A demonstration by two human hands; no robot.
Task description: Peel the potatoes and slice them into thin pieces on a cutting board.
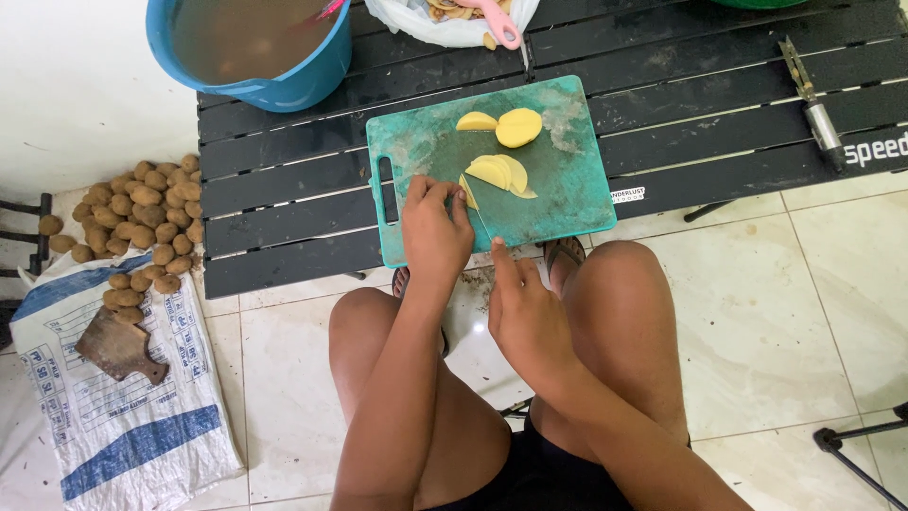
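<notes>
The left hand (433,227) is curled down over a piece of peeled potato (467,192) at the near left part of the green cutting board (567,180), fingers bent and pressing it in place; only a yellow sliver of it shows past the knuckles. The right hand (526,317) is closed around a knife handle I can't see, forefinger stretched forward along the top. The knife blade (482,223) is thin, its long axis running from the right hand up and slightly left toward the potato piece, tip pointing away from the person and lying right against the cut face.

Just beyond the blade a fan of yellow potato slices (503,173) leans together on the board, and farther up lie two more potato pieces (507,126), a small wedge touching a rounder half. The board sits on a low black slatted table (284,180), its handle slot on the left side and its near edge hanging over the table's front, above the person's bare knees.

On the table's front edge, right of the board, is a small white rectangular label, and at the far right large white lettering. A metal peeler (811,95) lies there, pointing away. At the back left stands a blue bucket (274,57) of murky water, beside a white plastic bag (454,24) of peelings.

On the floor to the left, a heap of unpeeled potatoes (142,227) rests on a white woven sack (132,416) with blue stripes and blue printing, with a small wooden board (118,348) on it
</notes>
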